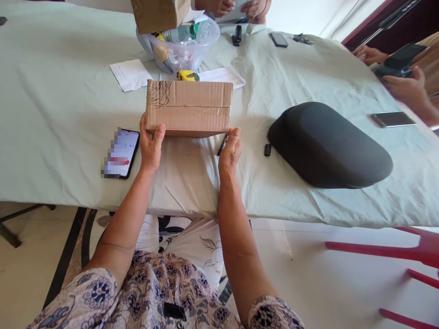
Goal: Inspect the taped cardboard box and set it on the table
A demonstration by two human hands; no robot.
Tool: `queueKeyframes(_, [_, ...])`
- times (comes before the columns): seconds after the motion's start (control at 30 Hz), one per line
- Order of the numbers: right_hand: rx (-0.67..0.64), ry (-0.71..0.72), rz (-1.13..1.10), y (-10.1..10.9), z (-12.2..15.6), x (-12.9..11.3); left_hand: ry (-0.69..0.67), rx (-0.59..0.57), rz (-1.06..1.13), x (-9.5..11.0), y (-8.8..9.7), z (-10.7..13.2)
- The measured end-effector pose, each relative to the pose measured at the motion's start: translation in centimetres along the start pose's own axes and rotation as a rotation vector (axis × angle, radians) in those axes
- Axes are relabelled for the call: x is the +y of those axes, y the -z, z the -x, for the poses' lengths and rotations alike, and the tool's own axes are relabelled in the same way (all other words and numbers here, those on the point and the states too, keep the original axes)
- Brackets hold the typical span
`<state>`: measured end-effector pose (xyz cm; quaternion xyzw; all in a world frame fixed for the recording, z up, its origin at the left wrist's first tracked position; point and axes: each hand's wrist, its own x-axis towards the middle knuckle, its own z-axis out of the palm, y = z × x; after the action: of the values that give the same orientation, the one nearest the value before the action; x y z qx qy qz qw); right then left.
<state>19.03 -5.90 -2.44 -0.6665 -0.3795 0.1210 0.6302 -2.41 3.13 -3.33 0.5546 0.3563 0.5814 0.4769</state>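
cardboard box point(190, 103) over the surface point(51, 114), left hand point(151, 144) and right hand point(231, 151) clamped on its near lower corners. probably light, stiff, grippy; walls may dent. contents hidden, weight's a guess. best hold: low, both ends.

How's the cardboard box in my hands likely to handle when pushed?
The cardboard box should feel fairly stiff, given its straight edges. Its flat sides make rolling unlikely, and its matte, ridged surface probably isn't slippery.
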Motion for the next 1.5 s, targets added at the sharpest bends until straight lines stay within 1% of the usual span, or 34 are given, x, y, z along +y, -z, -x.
queueKeyframes(0.1, [-0.018, -0.084, 0.296, 0.7, -0.6, 0.6, -0.007, 0.009, 0.004, 0.0, -0.1, 0.0])
queueKeyframes(0.2, [-0.121, -0.172, 0.587, 1.1, -0.3, 0.7, -0.012, 0.02, 0.018, -0.1, -0.1, 0.0])
queueKeyframes(0.27, [-0.163, -0.195, 0.677, 1.3, 0.0, 0.7, -0.02, 0.024, 0.019, -0.2, -0.1, -0.1])
queueKeyframes(0.3, [-0.16, -0.195, 0.701, 1.5, 0.0, 0.8, -0.028, 0.026, 0.015, -0.3, -0.1, -0.1])
queueKeyframes(0.37, [-0.106, -0.196, 0.715, 2.0, -0.2, 1.2, -0.051, 0.024, -0.001, -0.4, -0.1, -0.1])
queueKeyframes(0.43, [-0.02, -0.179, 0.65, 2.5, -0.7, 1.6, -0.078, 0.026, -0.014, -0.3, -0.1, -0.1])
queueKeyframes(0.47, [0.027, -0.148, 0.574, 2.6, -0.9, 1.7, -0.092, 0.026, -0.018, -0.3, -0.2, 0.0])
queueKeyframes(0.57, [0.134, 0.018, 0.214, 2.4, -1.1, 1.3, -0.16, 0.034, -0.049, -0.2, -0.2, 0.0])
queueKeyframes(0.63, [0.127, 0.113, -0.006, 1.6, -0.5, 0.5, -0.207, 0.056, -0.09, -0.3, -0.3, 0.0])
queueKeyframes(0.67, [0.099, 0.147, -0.065, 1.1, 0.0, 0.0, -0.22, 0.068, -0.107, -0.4, -0.3, 0.1])
queueKeyframes(0.73, [0.018, 0.205, -0.082, -0.1, 1.1, -0.8, -0.217, 0.075, -0.121, -0.5, -0.6, 0.3])
queueKeyframes(0.8, [-0.044, 0.241, 0.003, -1.1, 2.0, -1.3, -0.2, 0.058, -0.127, -0.4, -0.9, 0.7])
queueKeyframes(0.87, [-0.064, 0.254, 0.078, -1.8, 2.4, -1.4, -0.199, 0.048, -0.158, -0.2, -1.3, 1.2])
queueKeyframes(0.93, [-0.05, 0.243, 0.12, -2.1, 2.4, -1.3, -0.211, 0.055, -0.212, 0.0, -1.7, 1.7])
queueKeyframes(1.07, [-0.027, 0.208, 0.131, -1.9, 2.1, -1.2, -0.221, 0.092, -0.277, 0.0, -2.0, 1.9])
queueKeyframes(1.17, [-0.062, 0.178, 0.062, -1.5, 1.7, -1.0, -0.237, 0.104, -0.266, -0.5, -1.7, 1.5])
queueKeyframes(1.27, [-0.087, 0.118, -0.035, -1.2, 1.2, -0.7, -0.241, 0.097, -0.217, -1.4, -1.0, 0.8])
queueKeyframes(1.33, [-0.089, 0.101, -0.114, -1.1, 1.0, -0.6, -0.214, 0.1, -0.18, -1.9, -0.5, 0.3])
queueKeyframes(1.4, [-0.082, 0.107, -0.178, -1.0, 1.0, -0.5, -0.155, 0.104, -0.119, -2.3, -0.1, -0.1])
queueKeyframes(1.5, [-0.066, 0.104, -0.172, -0.8, 1.2, -0.9, -0.058, 0.112, -0.022, -2.7, 0.5, -0.6])
